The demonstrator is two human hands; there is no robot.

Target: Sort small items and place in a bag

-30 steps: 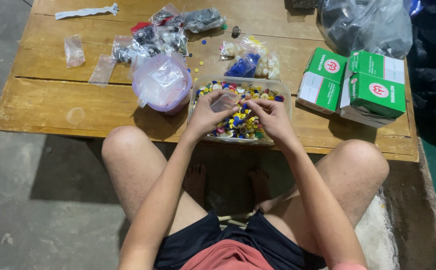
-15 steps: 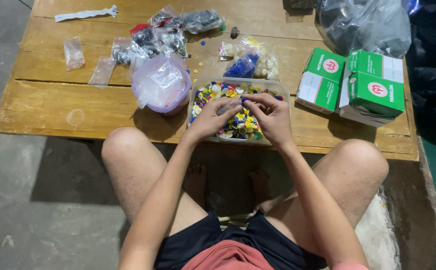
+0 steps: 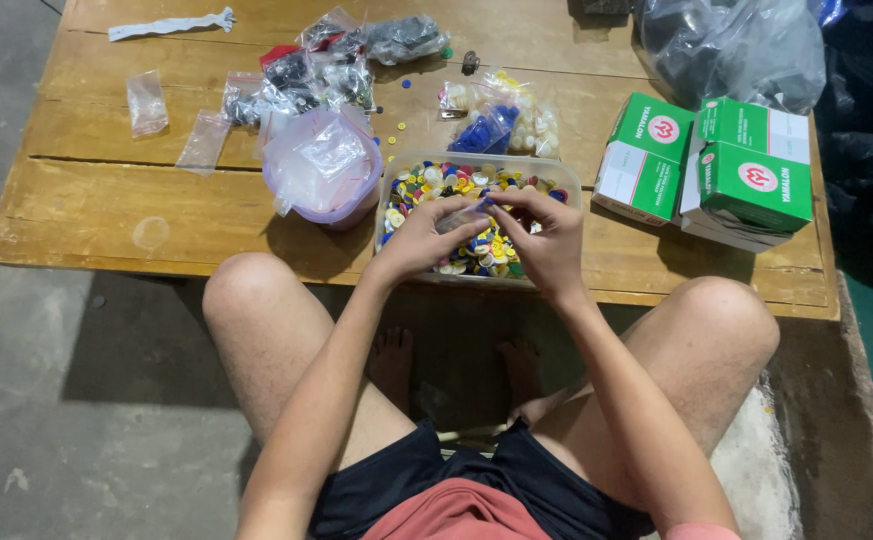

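A clear rectangular plastic tub [image 3: 569,172] full of small multicoloured buttons stands near the front edge of a wooden table [image 3: 157,200]. Both hands hover over it, fingertips meeting. My left hand [image 3: 425,238] pinches a small clear plastic bag [image 3: 460,215]. My right hand [image 3: 549,240] pinches a small blue button at the bag's mouth. My bare knees flank the tub below the table edge.
A round tub [image 3: 325,170] stuffed with clear bags stands left of the button tub. Behind are several filled small bags [image 3: 337,55], a bag of blue and white pieces [image 3: 502,120], loose empty bags [image 3: 147,100], green and white boxes [image 3: 717,165] at right and a large grey plastic bag [image 3: 732,45].
Both hands have lifted slightly from the buttons and come together, fingertips now meeting at the small bag above the tub.
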